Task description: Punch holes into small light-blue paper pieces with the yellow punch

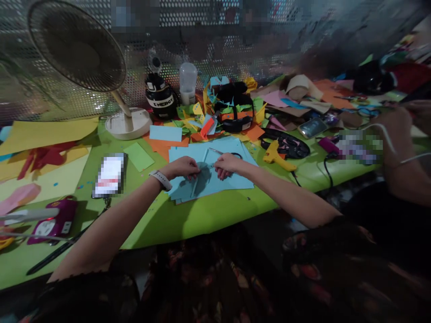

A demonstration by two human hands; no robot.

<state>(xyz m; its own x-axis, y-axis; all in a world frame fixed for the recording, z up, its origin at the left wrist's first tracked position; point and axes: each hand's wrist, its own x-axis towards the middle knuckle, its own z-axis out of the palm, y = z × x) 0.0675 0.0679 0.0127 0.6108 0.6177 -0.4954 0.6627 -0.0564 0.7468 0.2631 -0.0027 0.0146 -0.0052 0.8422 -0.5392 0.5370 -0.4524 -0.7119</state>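
A stack of light blue paper sheets (229,181) lies in front of me with both hands above it. My left hand (186,167), with a white band on the wrist, has its fingers curled together in a pinch. Facing it, my right hand (226,164) is also closed, its fingertips pressed together. Whatever is between the fingers is too small and blurred to name. A narrow pale strip or paper edge (198,181) runs between the hands. Scissors (215,151) lie on the sheets just beyond my right hand, partly hidden by it.
A fan (129,123) and a black ENERGY jar (160,101) stand at the back. Paper scraps (205,123) heap beyond the sheets. A yellow glue gun (278,157) lies right, a phone (109,175) left. Another person's arm (397,139) reaches in at the right.
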